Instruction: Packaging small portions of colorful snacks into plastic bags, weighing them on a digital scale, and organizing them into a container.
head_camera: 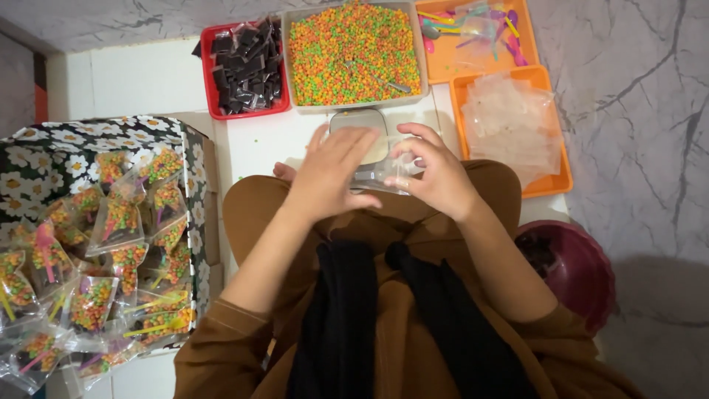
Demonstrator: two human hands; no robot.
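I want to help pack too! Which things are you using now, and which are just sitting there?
In use:
left hand and right hand on an empty clear plastic bag
small grey scale
tray of orange and green cereal balls

Just sitting:
red tray of black sachets
dark red plastic bowl
flowered box of filled bags

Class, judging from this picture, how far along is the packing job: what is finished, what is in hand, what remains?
Done: many filled bags lie in the flowered box. In hand: the left hand and right hand hold a clear bag open. Left: the cereal tray is full, and empty bags and spoons wait in the orange trays.
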